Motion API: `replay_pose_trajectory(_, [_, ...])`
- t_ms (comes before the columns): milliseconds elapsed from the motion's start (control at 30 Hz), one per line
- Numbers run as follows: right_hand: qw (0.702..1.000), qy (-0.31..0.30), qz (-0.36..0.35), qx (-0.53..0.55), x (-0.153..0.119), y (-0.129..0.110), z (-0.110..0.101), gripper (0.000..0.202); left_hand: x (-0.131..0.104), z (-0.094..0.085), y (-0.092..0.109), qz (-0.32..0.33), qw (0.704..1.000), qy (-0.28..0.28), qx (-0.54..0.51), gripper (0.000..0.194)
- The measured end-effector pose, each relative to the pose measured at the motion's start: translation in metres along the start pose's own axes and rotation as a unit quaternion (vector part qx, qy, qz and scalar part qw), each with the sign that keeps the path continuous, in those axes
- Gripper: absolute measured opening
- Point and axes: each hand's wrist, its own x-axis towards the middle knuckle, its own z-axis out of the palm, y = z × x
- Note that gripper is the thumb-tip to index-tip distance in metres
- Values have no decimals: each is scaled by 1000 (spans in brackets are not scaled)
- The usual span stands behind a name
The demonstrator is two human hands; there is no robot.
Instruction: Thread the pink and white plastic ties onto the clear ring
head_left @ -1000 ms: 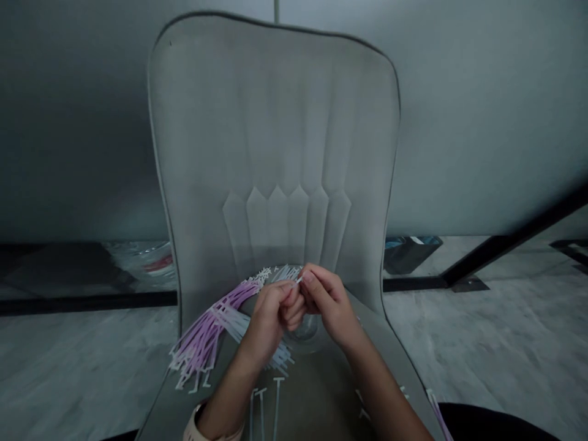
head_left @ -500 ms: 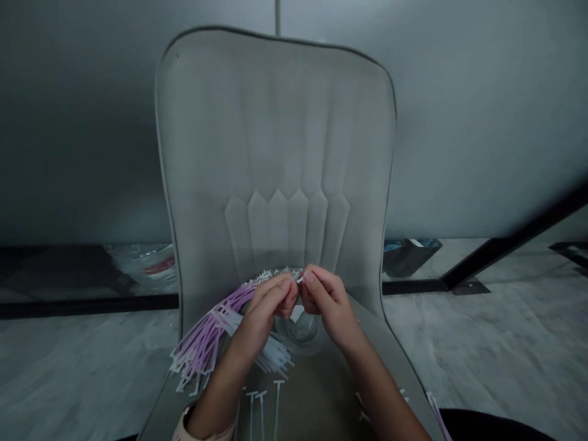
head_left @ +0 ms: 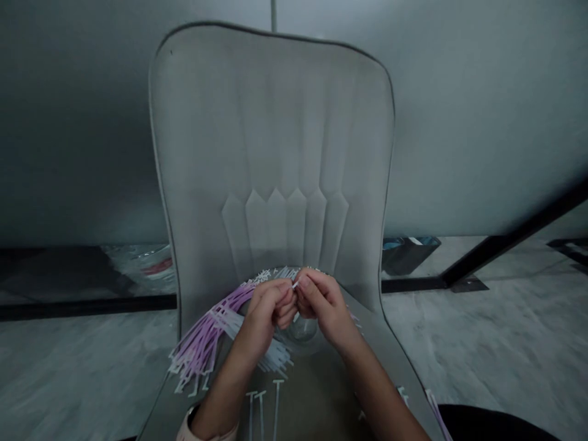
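My left hand and my right hand meet over the chair seat, each in a closed pinch. Between their fingertips a small white plastic piece shows; most of it is hidden by the fingers, so its kind is unclear. Just below the hands sits a clear round container, partly covered by them. Left of my left hand lies a bundle of thin purple sticks with white bent ends. Pale white sticks cross under my left forearm.
The grey padded chair stands against a frosted panel. Several white T-ended sticks lie at the seat's front. Small white pieces are at the back. Beyond are a clear plastic bag and a dark bag.
Both hands stay pinched together, with the fingertips shifted slightly and the white piece showing a little differently. The view has tilted slightly. The sticks lie as before.
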Motion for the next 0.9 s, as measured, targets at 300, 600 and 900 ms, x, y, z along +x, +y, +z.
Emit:
replay_pose_trajectory(300, [999, 12, 25, 28, 1, 2, 6, 45, 1, -4, -1, -19, 999, -15, -44, 41])
replay_pose_trajectory(600, [999, 2, 26, 30, 0, 3, 5, 44, 1, -3, -1, -14, 1000, 1, -20, 40])
replay_pose_trajectory(900, [998, -6, 19, 53, 0, 4, 5, 41, 2, -2, -2, -10, 1000, 6, -28, 39])
